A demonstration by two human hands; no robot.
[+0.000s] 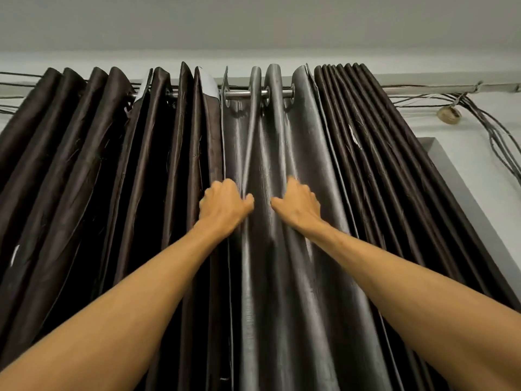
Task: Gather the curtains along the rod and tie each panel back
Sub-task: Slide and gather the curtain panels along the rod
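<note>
Reaching up with both arms, you had your left hand [225,203] clenched on a fold of the grey panel [282,277] — fingers curled tight, thumb pinching the pleat. Your right hand [298,206] sat just beside it on the next fold of that panel, fingers curled into the fabric and thumb pointing left. Its fingertips were hidden, so I couldn't tell how much cloth it held. The grey panel hung by eyelets [266,94] from the rod [242,93], between the left brown panel [84,165] and the tightly bunched right brown panel [380,165]. Cables [493,136] ran down the wall at right — well apart from both hands.
</note>
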